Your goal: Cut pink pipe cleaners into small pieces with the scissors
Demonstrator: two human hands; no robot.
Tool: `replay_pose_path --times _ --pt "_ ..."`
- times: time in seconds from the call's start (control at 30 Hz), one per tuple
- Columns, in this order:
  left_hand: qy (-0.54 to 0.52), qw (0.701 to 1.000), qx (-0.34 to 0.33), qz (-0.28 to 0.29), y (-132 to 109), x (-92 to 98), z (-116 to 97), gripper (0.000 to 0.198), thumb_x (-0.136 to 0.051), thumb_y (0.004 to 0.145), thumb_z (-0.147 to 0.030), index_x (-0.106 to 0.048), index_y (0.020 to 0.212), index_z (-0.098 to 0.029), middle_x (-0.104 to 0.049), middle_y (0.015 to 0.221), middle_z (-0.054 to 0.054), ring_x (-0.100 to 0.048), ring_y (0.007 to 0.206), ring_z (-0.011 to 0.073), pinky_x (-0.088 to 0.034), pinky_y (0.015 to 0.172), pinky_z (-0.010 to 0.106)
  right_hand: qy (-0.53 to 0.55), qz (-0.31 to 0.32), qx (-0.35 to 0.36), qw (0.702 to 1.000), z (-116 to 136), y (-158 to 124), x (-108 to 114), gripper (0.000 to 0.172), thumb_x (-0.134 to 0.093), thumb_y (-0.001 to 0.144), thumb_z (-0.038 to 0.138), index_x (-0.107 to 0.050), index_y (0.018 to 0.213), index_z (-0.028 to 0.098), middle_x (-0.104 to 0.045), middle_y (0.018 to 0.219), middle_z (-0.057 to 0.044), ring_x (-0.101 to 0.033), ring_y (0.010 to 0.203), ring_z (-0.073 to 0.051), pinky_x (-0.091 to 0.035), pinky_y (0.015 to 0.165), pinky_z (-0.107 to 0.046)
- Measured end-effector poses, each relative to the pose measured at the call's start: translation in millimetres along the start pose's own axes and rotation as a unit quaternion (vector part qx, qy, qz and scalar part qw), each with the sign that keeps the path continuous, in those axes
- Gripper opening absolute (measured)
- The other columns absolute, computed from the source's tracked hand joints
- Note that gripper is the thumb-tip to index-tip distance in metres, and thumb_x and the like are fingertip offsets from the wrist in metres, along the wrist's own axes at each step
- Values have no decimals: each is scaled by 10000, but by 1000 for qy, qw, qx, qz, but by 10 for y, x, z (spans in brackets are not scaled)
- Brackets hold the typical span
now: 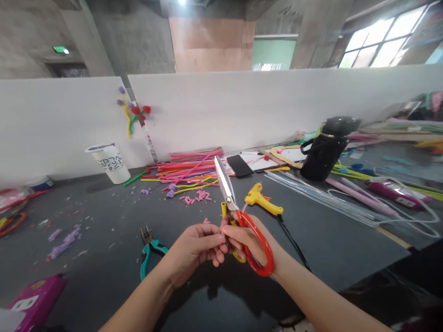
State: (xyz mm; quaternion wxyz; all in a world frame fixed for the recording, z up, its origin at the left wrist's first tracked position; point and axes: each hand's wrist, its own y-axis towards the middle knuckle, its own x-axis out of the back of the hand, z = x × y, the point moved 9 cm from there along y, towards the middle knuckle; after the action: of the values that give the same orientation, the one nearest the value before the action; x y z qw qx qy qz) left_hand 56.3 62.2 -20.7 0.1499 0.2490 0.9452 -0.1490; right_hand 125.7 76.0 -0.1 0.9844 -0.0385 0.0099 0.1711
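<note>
My right hand point(248, 237) is closed on a pair of scissors point(254, 242) with red handles, the blades pointing up and away from me. A yellow piece point(224, 210) also shows by the same hand, partly covered by the fingers; its kind is unclear. My left hand point(199, 244) is closed in a pinch, its fingertips meeting those of the right hand. Whatever lies between the fingertips is too small to make out. Just beyond the hands are short pink cut pieces point(198, 197) on the dark table point(114, 216). Teal-handled pliers point(148, 253) lie left of my left hand.
A yellow glue gun point(263, 200) with a black cord lies right of the scissors. Behind are coloured stems point(194, 168), a black phone point(239, 166), a white cup point(112, 163) and a black jug point(325, 150). Clear rods point(321, 198) lie rightward, purple scraps point(65, 242) leftward.
</note>
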Motion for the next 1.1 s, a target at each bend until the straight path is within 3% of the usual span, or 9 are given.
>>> replay_pose_path --times 0.3,0.5,0.57,0.63,0.8,0.93,1.1 --pt "119 988 -55 -84 13 145 -120 129 -620 657 -252 -608 688 -127 -575 575 7 -519 524 101 -421 520 222 -68 -58 -21 996 -113 47 92 143 -512 667 315 -462 666 181 -457 432 88 -376 293 -38 -264 292 -145" --pt "104 985 -82 -114 -2 189 -165 125 -609 667 -246 -597 651 -123 -554 584 12 -509 496 95 -414 483 217 -131 -61 43 988 18 27 101 195 -479 715 389 -444 703 197 -407 449 91 -365 336 -57 -307 357 -180" --pt "66 984 -100 -134 -24 248 -220 114 -614 669 -239 -600 677 -126 -564 587 9 -507 489 83 -408 475 197 -241 -92 88 962 137 -4 166 206 -472 721 402 -440 689 201 -438 491 67 -407 403 -78 -330 415 -198" --pt "24 980 -123 -155 -54 316 -286 102 -622 668 -222 -597 708 -132 -577 601 6 -512 492 72 -407 480 179 -373 -120 117 913 213 -39 209 222 -486 709 419 -437 704 203 -498 555 35 -466 498 -113 -339 477 -219" --pt "-53 966 -178 -182 -129 411 -431 70 -612 687 -194 -582 692 -132 -574 618 -4 -517 511 53 -411 501 149 -534 -100 118 831 113 -79 171 303 -488 706 495 -453 778 203 -571 602 6 -529 547 -163 -309 505 -240" --pt "-66 959 -201 -188 -160 420 -482 68 -602 694 -181 -578 662 -125 -569 615 -4 -510 511 49 -406 492 143 -571 -95 131 805 63 -120 121 362 -468 708 550 -475 796 199 -608 649 -16 -556 553 -163 -299 497 -231" --pt "-71 958 -205 -189 -171 418 -482 75 -591 702 -173 -567 644 -132 -549 563 -13 -502 507 54 -402 490 143 -580 -106 140 796 59 -148 98 363 -472 708 549 -488 778 193 -628 665 -25 -569 543 -156 -292 486 -228"
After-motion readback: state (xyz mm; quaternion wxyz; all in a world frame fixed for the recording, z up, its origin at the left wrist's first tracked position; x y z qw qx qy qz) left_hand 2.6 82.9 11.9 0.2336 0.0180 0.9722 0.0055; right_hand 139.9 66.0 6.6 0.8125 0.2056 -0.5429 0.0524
